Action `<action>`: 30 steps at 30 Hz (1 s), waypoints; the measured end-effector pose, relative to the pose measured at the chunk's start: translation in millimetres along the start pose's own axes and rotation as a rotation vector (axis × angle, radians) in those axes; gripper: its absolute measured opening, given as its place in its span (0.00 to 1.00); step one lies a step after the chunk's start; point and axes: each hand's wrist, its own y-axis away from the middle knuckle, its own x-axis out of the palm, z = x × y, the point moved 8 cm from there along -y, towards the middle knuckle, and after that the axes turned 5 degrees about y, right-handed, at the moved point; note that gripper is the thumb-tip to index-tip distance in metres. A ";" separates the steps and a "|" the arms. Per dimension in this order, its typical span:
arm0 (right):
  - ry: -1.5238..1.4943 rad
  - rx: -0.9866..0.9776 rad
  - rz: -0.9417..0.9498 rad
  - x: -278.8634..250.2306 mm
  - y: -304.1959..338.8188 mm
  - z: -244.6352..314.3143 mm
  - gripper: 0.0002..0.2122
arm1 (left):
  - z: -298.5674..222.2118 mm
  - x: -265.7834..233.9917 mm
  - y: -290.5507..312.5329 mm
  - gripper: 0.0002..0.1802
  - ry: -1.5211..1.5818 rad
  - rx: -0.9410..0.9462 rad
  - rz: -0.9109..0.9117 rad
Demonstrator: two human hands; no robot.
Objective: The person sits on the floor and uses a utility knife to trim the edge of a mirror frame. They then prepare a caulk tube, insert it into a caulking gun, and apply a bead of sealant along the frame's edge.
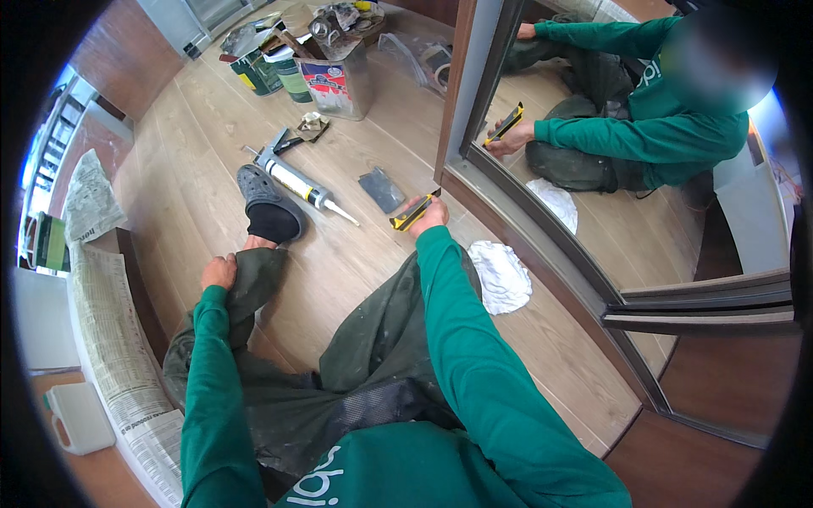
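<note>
My right hand (pixel 434 218) is closed around a yellow and black utility knife (pixel 410 213), held low over the floor beside the mirrored door's track. My left hand (pixel 219 273) is closed at the cuff of my dark trouser leg (pixel 258 275), just above the ankle. Between my feet and the knife lies a caulking gun (pixel 292 179) with a white tube, its nozzle pointing toward the knife. A dark grey flat rectangular piece (pixel 382 189) lies just left of the knife. On the floor by my right knee is a crumpled white cloth (pixel 501 278).
Paint tins (pixel 294 82) and a rectangular metal can (pixel 343 85) stand at the back, with a clear plastic bag (pixel 415 61) beside them. A mirrored sliding door (pixel 652 212) borders my right. Newspaper (pixel 114 330) covers a ledge on my left, near a white plastic container (pixel 80 416).
</note>
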 end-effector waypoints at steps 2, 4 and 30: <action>-0.026 0.039 -0.011 1.9 -4.7 -0.4 0.11 | 1.8 4.5 -4.4 0.35 -0.025 0.028 -0.002; -0.030 0.045 -0.004 2.9 -8.1 0.2 0.11 | 5.5 8.6 -12.5 0.35 -0.031 0.023 -0.007; -0.068 0.034 0.072 11.2 -13.3 -2.6 0.13 | 23.9 17.7 -20.9 0.36 -0.002 -0.041 0.003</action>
